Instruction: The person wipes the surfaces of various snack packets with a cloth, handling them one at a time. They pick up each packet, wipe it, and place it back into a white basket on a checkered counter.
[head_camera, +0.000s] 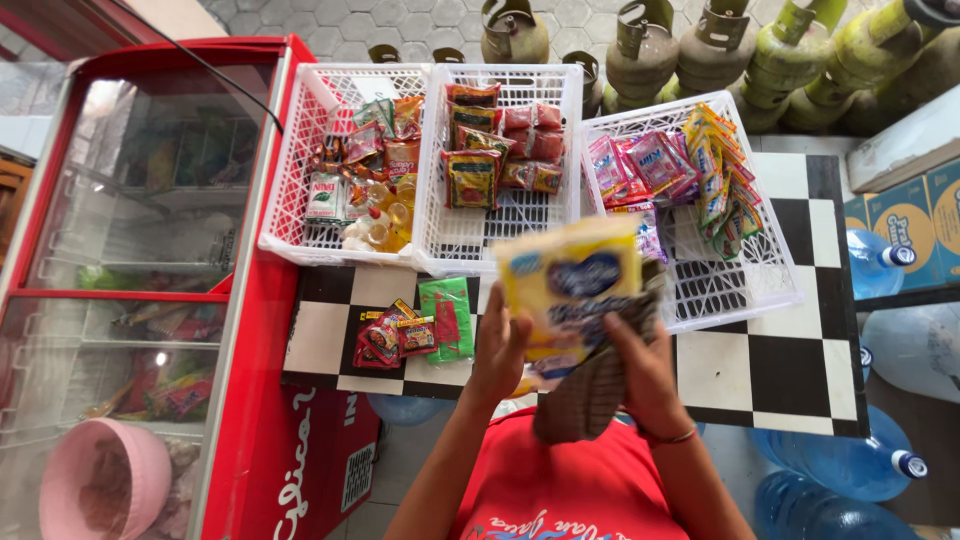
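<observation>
I hold a yellow packet (570, 285) upright over the counter (790, 360) edge | left grip (497, 350) pinches its lower left, right grip (645, 375) pinches its lower right with a brown woven pouch (590, 395) | long axis vertical, equally near both | glossy, blurred film; white lattice baskets (700, 285) just beyond

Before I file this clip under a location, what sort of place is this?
Probably a small neighbourhood shop: white baskets of snack sachets on a chequered counter, a red glass-top freezer, and green gas cylinders behind. Both hands hold a yellow packet.
</observation>
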